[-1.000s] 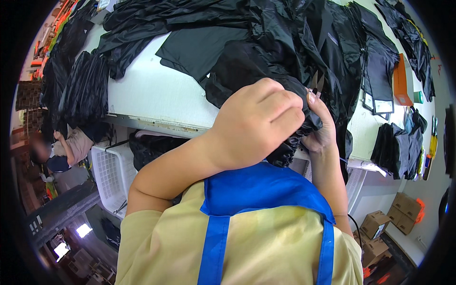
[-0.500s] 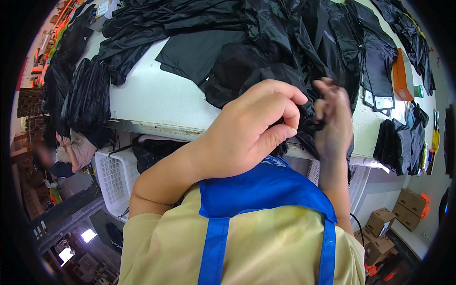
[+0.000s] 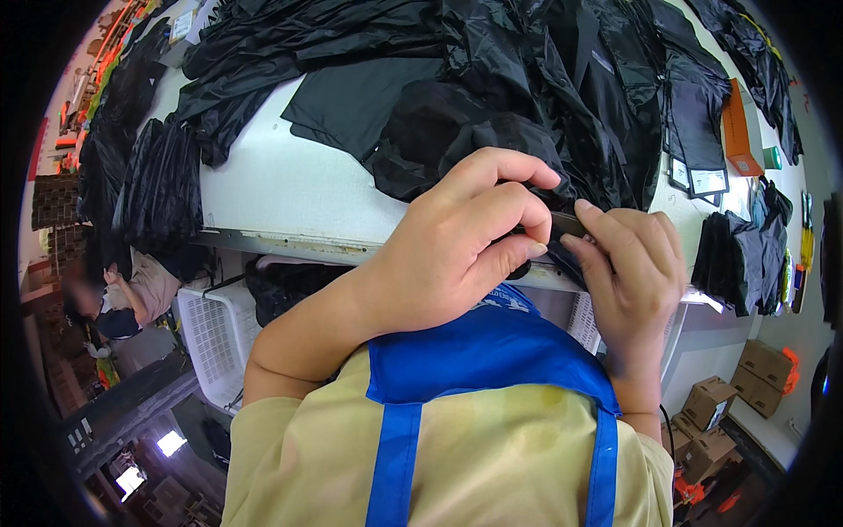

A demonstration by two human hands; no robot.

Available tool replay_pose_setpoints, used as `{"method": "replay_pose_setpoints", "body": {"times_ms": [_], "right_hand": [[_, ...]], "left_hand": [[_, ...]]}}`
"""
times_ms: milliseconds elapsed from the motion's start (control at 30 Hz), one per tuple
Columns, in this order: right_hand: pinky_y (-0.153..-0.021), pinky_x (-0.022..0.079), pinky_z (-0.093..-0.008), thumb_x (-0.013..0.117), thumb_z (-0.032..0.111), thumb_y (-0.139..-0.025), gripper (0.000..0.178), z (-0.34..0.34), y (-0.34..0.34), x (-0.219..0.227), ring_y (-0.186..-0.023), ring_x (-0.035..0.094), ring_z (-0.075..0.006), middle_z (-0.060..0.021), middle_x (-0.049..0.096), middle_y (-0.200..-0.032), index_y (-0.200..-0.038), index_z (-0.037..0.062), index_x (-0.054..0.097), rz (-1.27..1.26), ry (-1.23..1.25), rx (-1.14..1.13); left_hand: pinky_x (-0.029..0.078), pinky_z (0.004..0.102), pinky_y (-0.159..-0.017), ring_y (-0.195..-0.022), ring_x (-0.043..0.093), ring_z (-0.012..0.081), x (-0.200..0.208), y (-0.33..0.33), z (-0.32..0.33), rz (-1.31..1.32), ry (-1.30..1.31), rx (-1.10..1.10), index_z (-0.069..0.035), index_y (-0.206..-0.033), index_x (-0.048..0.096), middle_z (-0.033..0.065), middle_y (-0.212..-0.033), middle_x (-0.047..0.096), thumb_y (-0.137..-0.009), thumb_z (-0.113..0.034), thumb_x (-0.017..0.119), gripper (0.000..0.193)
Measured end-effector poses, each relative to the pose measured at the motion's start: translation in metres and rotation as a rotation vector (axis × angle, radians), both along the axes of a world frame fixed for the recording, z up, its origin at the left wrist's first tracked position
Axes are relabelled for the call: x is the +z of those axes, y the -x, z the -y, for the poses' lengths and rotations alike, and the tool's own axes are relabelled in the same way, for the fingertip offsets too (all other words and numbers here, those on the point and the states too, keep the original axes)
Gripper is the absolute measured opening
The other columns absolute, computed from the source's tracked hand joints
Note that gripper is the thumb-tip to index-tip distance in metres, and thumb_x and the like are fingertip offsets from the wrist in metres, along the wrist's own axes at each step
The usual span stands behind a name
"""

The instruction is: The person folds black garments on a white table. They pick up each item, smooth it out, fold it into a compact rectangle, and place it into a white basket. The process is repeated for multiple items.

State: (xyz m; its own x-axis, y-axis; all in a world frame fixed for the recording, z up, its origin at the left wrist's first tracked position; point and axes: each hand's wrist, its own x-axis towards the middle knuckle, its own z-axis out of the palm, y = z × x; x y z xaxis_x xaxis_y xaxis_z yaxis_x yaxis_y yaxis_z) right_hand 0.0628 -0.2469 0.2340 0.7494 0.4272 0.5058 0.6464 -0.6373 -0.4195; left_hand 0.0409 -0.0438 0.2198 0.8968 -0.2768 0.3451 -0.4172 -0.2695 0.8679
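My left hand (image 3: 457,246) and my right hand (image 3: 632,277) meet close in front of my chest, above the near edge of a white table (image 3: 290,189). Both pinch a small piece of black fabric (image 3: 562,230) between thumb and fingertips. This piece seems to belong to the black garment (image 3: 457,132) lying just beyond my hands, though my fingers hide the join. I wear a blue apron (image 3: 479,351) over a yellow shirt.
Black garments (image 3: 562,70) are heaped across the table, and more hang off its left end (image 3: 149,184). An orange box (image 3: 742,132) sits at the far right. A white basket (image 3: 215,338) stands under the table. Another person (image 3: 118,294) sits at the left. Cardboard boxes (image 3: 746,395) lie at the lower right.
My hands drew slightly toward me with the black fabric. The left hand's fingers uncurled from a closed fist into a pinch, and the right hand turned so its fingers show.
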Motion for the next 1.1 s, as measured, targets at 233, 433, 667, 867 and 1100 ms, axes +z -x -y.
{"method": "replay_pose_setpoints", "body": {"times_ms": [233, 433, 667, 867, 1100], "right_hand": [[-0.064, 0.038, -0.0189, 0.072, 0.022, -0.077, 0.056, 0.022, -0.063, -0.104, -0.073, 0.05, -0.0085, -0.0005, 0.054, -0.087, -0.123, -0.0024, 0.052, -1.234, -1.05, 0.225], [-0.096, 0.041, -0.0285, 0.091, 0.02, -0.052, 0.091, 0.0, -0.029, -0.137, -0.107, 0.056, -0.0142, -0.0062, 0.061, -0.117, -0.129, -0.0019, 0.048, -1.703, -0.838, 0.586], [-0.058, 0.043, -0.0303, 0.089, 0.017, -0.054, 0.047, 0.002, -0.007, -0.102, -0.064, 0.057, -0.0189, -0.0043, 0.055, -0.073, -0.087, 0.0043, 0.058, -0.957, -0.076, 0.342], [-0.051, 0.038, -0.0263, 0.063, -0.007, -0.063, 0.017, -0.031, -0.025, -0.114, -0.054, 0.047, -0.0165, -0.0063, 0.049, -0.062, -0.072, 0.0023, 0.051, -0.324, -0.519, -0.061], [-0.057, 0.044, -0.024, 0.082, -0.001, -0.054, 0.04, -0.021, -0.032, -0.099, -0.063, 0.053, -0.0133, -0.0082, 0.063, -0.095, -0.086, 0.0043, 0.059, -0.315, -0.426, 0.34]], "left_hand": [[0.047, 0.0356, -0.091, -0.107, 0.058, 0.0273, -0.01, 0.006, -0.016, -0.118, 0.017, -0.195, -0.003, -0.089, 0.065, 0.0164, -0.119, 0.056, -0.079, -0.006, 0.069, 0.011], [0.046, 0.0338, -0.087, -0.099, 0.058, 0.0223, -0.067, 0.012, -0.038, -0.292, -0.014, 0.252, -0.005, -0.132, 0.047, 0.0111, -0.118, 0.055, -0.073, -0.021, 0.079, 0.069], [0.046, 0.0351, -0.071, -0.077, 0.058, 0.028, -0.072, 0.027, -0.015, -0.03, -0.365, 0.083, -0.007, -0.099, 0.056, 0.0106, -0.087, 0.058, -0.071, -0.011, 0.076, 0.034], [0.045, 0.0359, -0.065, -0.072, 0.054, 0.0275, -0.059, 0.016, 0.007, 0.359, -0.219, 0.076, -0.011, -0.091, 0.061, 0.0067, -0.08, 0.053, -0.062, -0.001, 0.073, 0.032], [0.044, 0.0322, -0.056, -0.066, 0.052, 0.0231, -0.049, 0.006, -0.041, 0.542, -0.391, 0.282, -0.005, -0.082, 0.068, 0.0059, -0.078, 0.05, -0.056, 0.008, 0.067, 0.03]]}}
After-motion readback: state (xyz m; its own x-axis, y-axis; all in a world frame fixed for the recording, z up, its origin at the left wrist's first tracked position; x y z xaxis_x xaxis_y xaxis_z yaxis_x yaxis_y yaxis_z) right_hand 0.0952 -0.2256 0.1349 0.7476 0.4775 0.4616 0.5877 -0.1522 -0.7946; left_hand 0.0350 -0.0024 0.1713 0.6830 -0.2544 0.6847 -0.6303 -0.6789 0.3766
